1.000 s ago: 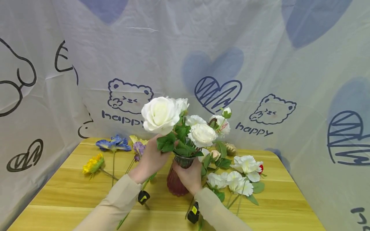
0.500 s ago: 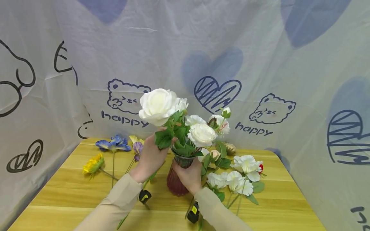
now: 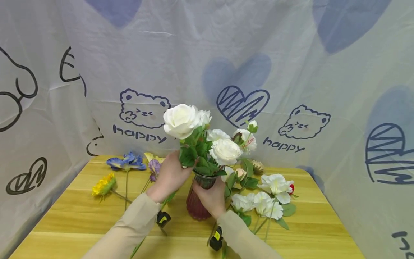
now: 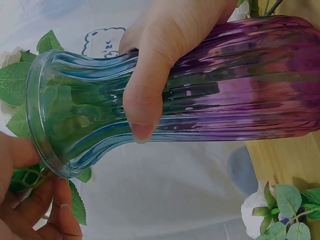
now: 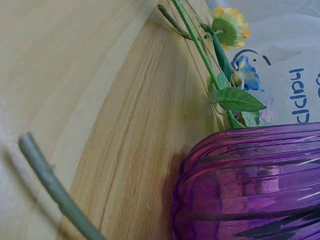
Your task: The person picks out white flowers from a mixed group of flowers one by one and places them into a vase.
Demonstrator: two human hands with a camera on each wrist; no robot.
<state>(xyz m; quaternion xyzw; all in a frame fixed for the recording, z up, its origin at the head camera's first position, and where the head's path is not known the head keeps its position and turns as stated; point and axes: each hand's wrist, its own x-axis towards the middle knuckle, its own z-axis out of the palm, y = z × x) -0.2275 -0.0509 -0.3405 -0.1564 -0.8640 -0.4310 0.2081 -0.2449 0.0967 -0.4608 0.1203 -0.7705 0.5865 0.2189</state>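
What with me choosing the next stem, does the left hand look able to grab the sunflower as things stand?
Probably not: the left hand holds the white rose at the glass vase. Otherwise the sunflower looks reachable, its head uncovered.

L grip [image 3: 172, 175] holds lg round wht rose [image 3: 181, 121] above ribbed dk-red glass vase [image 3: 196, 207], R grip [image 3: 211, 197] round it, on striped ylw wood bench [image 3: 81, 223] w/ ylw sunflower [image 3: 104, 184] at L, frilly wht blooms [image 3: 275, 186] at R.
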